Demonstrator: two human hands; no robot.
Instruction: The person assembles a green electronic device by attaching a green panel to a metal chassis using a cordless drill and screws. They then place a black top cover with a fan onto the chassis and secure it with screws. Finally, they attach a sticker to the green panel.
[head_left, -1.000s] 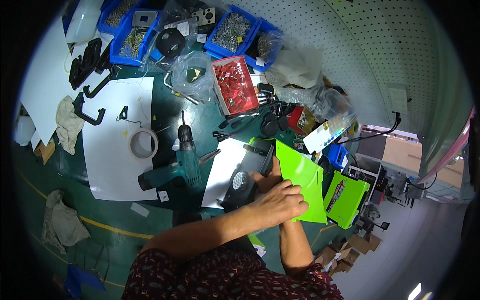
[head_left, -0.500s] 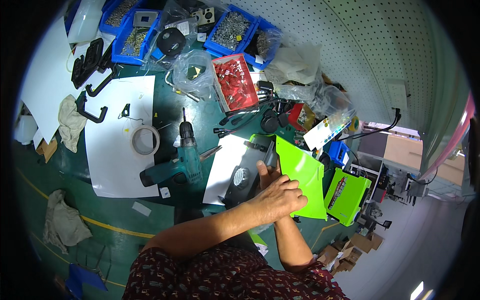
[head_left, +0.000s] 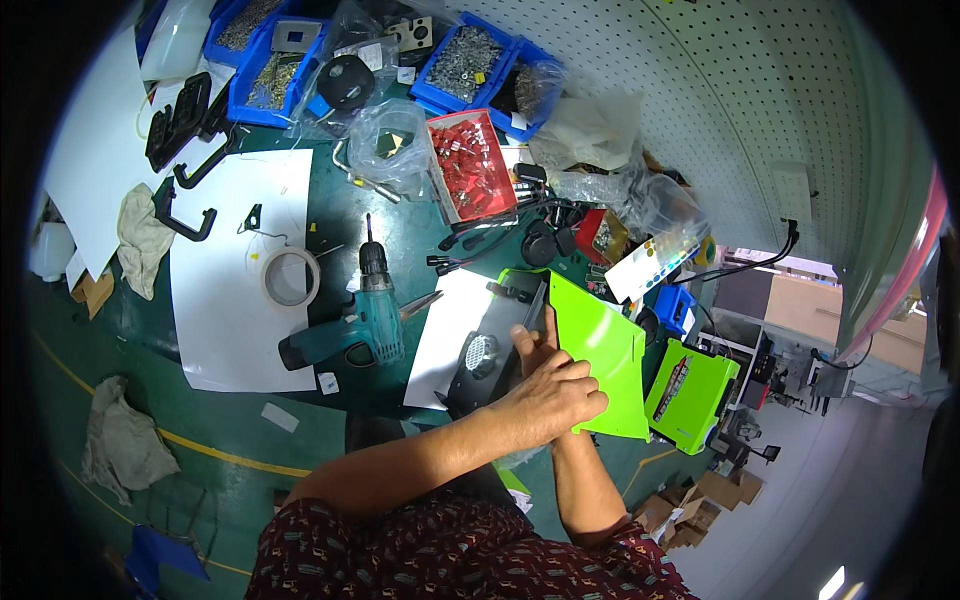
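A bent sheet-metal casing stands at the bench edge, with a bright green panel [head_left: 605, 350] on its right and a dark grey side with a round vent grille [head_left: 481, 355] on its left. My left hand [head_left: 555, 398] crosses over my right wrist, its fingers curled against the lower inner part of the green panel. Mostly behind it, my right hand [head_left: 530, 350] reaches inside the casing. Its thumb and a finger show near the inner fold, bent toward each other. Whatever lies between the fingers of either hand is hidden.
Left of the casing lie a teal cordless drill [head_left: 370, 325], pliers [head_left: 420, 304] and a tape roll [head_left: 290, 277] on white sheet. Behind are a red box of small parts [head_left: 470, 165], blue screw bins [head_left: 462, 62] and cables. A green case [head_left: 693, 395] stands at right.
My left hand has shifted slightly left along the green panel. The right thumb has moved a little lower, and a finger beside it shows more. The casing stays almost in place.
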